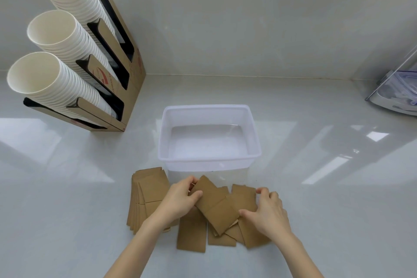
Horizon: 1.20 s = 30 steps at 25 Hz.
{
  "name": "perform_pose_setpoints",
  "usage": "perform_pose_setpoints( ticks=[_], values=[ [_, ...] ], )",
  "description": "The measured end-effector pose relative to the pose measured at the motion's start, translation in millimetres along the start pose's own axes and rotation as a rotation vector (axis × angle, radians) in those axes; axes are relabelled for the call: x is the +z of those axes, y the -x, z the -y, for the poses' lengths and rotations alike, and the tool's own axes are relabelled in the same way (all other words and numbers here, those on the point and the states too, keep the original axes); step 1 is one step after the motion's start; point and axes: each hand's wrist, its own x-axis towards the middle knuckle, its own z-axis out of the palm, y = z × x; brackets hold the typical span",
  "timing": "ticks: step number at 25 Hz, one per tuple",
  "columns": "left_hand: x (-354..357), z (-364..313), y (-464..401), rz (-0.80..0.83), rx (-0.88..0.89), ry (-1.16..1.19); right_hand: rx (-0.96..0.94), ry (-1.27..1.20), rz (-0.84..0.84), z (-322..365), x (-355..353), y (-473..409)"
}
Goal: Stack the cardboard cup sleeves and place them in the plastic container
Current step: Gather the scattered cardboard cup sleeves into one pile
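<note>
Several flat brown cardboard cup sleeves lie on the white counter just in front of a translucent plastic container (255, 142), which has nothing inside. A fanned stack of sleeves (149, 189) sits at the left. A loose, overlapping pile of sleeves (216, 207) lies in the middle. My left hand (180, 198) pinches the upper end of the top sleeve of that pile. My right hand (268, 212) grips the right side of the pile, thumb on top and fingers curled over the far edge. A single sleeve (191, 235) lies flat below my left hand.
At the back left a cardboard dispenser rack (126, 88) holds three slanted stacks of white paper cups (56, 47). A clear holder with plastic items (397, 92) stands at the right edge. A tiled wall and a window sill run behind the counter.
</note>
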Motion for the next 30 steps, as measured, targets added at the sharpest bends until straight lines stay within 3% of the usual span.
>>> perform_pose_setpoints(
  ticks=[4, 11, 16, 20, 24, 30],
  values=[
    [0.4, 3.1, 2.9, -0.009, -0.054, 0.094, 0.06, 0.014, 0.029, -2.2, 2.1, -0.7],
    [-0.4, 3.0, 2.9, -0.026, -0.057, 0.097, -0.016, -0.487, -0.005, -11.2, -15.9, -3.3],
    [-4.1, 5.9, 4.6, -0.067, -0.094, 0.118, -0.086, -0.712, -0.062, -11.4, -33.2, -3.9],
    [0.0, 3.4, 5.4, -0.054, -0.116, 0.182, -0.147, -0.864, 0.014, -3.7, -41.2, -2.1],
    [6.4, -4.0, 5.5, -0.032, -0.137, 0.327, -0.276, -0.821, 0.109, 18.2, -37.2, -1.9],
    [8.3, -10.1, 8.0, -0.034, -0.142, 0.45, -0.456, -0.535, 0.049, 47.7, -24.3, -5.2]
  ],
)
